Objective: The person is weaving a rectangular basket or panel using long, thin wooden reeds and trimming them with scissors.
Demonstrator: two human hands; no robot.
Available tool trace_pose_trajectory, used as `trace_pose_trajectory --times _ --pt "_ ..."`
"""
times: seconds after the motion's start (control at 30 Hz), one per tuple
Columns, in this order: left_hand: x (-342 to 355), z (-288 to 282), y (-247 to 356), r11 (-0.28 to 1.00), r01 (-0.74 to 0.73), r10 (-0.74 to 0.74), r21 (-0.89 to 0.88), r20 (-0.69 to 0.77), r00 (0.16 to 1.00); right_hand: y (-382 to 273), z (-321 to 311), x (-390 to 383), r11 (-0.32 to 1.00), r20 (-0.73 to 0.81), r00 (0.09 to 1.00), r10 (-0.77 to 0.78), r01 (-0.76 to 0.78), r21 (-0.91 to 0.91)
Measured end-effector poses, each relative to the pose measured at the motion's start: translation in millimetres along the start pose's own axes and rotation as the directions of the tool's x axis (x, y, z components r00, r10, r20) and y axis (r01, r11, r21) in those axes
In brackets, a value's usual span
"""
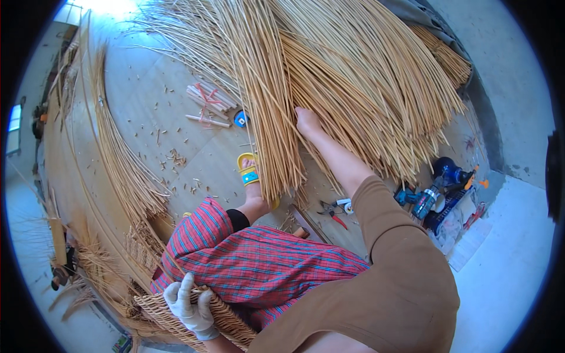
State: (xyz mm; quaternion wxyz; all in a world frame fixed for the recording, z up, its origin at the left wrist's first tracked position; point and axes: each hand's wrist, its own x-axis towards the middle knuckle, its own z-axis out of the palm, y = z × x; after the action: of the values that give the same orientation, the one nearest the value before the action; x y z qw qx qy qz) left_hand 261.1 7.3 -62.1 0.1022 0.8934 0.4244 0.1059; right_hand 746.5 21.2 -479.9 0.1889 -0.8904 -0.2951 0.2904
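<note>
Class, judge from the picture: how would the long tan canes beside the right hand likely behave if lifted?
The canes would probably bend somewhat, being long, thin and gently curved. Each is likely light, being slender. Lifted together, they may slide apart, since their ends spread unevenly.

A brown woven basket (232, 320) shows at lower left, while long tan canes (353, 88) lie ahead in overlapping bundles.

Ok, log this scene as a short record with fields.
Left hand: white glove, at a woven wicker piece
Right hand: bare, among long tan canes; fingertips hidden
Lap: red checked cloth
Foot: yellow sandal, blue strap
Floor: tied pale sticks, red-handled pliers, teal power drill
</note>
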Motion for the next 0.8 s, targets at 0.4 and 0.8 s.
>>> trace_pose_trajectory --times 0.4,0.8 --pt "-2.9 1.8 -3.3 0.998 0.064 -0.064 -0.029 0.006 0.998 5.2 36.9 30.2 0.919 -0.122 0.985 -0.119 0.062 -0.39" --pt "-10.6 -5.9 1.3 0.999 0.043 -0.042 -0.011 0.076 0.996 53.1 -12.9 -24.8 0.771 0.123 0.968 -0.217 0.248 -0.586"
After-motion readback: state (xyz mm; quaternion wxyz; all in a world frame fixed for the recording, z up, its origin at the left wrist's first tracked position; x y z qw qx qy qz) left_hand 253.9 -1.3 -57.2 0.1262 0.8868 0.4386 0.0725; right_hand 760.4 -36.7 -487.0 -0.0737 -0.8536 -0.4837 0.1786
